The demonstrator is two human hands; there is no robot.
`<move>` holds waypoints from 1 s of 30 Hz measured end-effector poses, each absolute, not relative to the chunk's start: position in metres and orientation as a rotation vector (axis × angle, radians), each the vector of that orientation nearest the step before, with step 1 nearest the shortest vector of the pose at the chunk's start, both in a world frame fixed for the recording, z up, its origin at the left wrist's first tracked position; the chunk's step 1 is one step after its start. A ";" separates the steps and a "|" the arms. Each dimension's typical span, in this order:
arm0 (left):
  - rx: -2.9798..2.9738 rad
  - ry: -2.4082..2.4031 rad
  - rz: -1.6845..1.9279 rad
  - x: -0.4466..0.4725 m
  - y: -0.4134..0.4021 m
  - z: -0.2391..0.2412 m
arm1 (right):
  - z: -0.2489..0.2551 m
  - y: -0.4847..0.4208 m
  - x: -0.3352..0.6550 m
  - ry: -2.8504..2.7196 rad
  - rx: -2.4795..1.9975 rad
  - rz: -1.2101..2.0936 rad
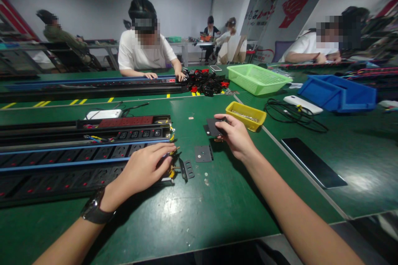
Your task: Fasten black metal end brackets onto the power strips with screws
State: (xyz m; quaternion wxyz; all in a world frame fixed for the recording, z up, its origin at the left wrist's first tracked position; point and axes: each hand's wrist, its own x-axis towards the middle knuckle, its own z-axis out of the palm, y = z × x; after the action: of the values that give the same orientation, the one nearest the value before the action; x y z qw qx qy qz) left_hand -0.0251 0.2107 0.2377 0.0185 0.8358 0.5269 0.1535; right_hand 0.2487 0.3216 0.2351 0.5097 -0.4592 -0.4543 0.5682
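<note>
My left hand (143, 169) rests with fingers curled on the right end of a long black power strip (62, 169), where yellow wires (171, 170) stick out. My right hand (236, 134) is closed on a flat black end plate (213, 126), held just above the green table. Two more black end plates lie between the hands: a flat one (203, 153) and a slotted one (187, 169). Further black and blue power strips (93, 140) lie stacked side by side at the left.
A small yellow tray (245, 116) with metal parts stands behind my right hand. A green basket (258, 78), a blue bin (338, 93), a black cable (292, 114), a white device (303, 104) and a dark flat panel (314, 162) lie right. Other people work across the table.
</note>
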 end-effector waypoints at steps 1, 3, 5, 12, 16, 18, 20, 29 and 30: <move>2.596 1.637 0.470 -0.025 0.211 0.238 | 0.235 0.322 0.249 -1.095 -1.112 1.368; 2.598 1.639 0.464 -0.026 0.211 0.237 | 0.235 0.322 0.248 -1.096 -1.118 1.367; 2.599 1.636 0.466 -0.026 0.211 0.237 | 0.236 0.321 0.247 -1.098 -1.110 1.363; 2.488 1.690 0.451 -0.024 0.210 0.240 | 0.239 0.319 0.246 -1.086 -1.119 1.364; 2.493 1.659 0.462 -0.023 0.209 0.241 | 0.239 0.319 0.246 -1.087 -1.121 1.361; 2.503 1.648 0.464 -0.023 0.209 0.241 | 0.240 0.318 0.246 -1.090 -1.121 1.359; 2.514 1.643 0.465 -0.023 0.209 0.241 | 0.240 0.318 0.246 -1.090 -1.123 1.359; 2.529 1.735 0.464 -0.023 0.207 0.242 | 0.240 0.318 0.246 -1.092 -1.133 1.362; 2.530 1.737 0.461 -0.023 0.207 0.242 | 0.240 0.318 0.246 -1.093 -1.133 1.364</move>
State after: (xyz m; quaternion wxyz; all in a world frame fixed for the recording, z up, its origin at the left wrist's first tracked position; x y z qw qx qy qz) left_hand -0.0227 0.2068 0.2418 0.0194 0.8151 0.5596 0.1487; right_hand 0.2463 0.3183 0.2401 0.5050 -0.4696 -0.4529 0.5651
